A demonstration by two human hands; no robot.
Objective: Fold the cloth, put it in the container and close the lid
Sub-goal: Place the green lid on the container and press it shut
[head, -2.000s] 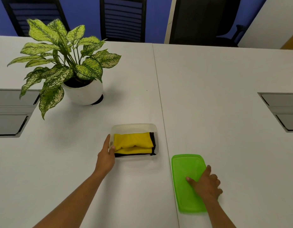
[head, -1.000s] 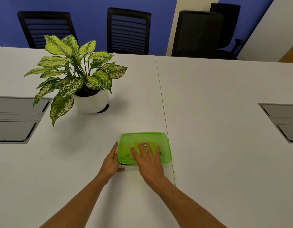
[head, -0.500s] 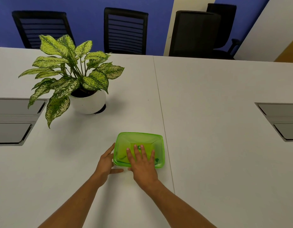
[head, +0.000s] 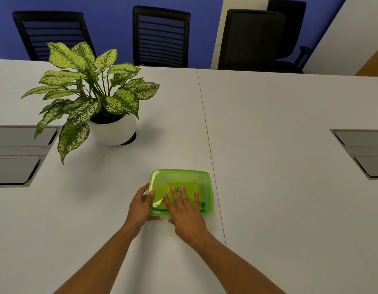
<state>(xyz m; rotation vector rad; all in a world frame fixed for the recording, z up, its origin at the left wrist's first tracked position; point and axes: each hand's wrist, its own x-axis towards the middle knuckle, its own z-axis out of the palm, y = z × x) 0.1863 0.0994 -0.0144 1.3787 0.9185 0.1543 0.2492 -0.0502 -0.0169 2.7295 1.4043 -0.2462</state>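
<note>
A translucent green lid [head: 179,179] lies on top of the clear container on the white table [head: 268,166], covering it. The folded yellow and black cloth shows only dimly through the lid. My right hand [head: 185,211] lies flat on the lid's near half, fingers spread and pressing down. My left hand [head: 141,205] holds the container's left side, thumb along the near edge and fingers against the lid's rim.
A potted plant [head: 92,96] in a white pot stands at the back left. Grey cable hatches [head: 16,153] [head: 362,151] are set into the table at both sides. Several black chairs [head: 161,37] line the far edge.
My right hand carried the green lid from the table's right onto the container and now presses it. My left hand stayed at the container's left side.
</note>
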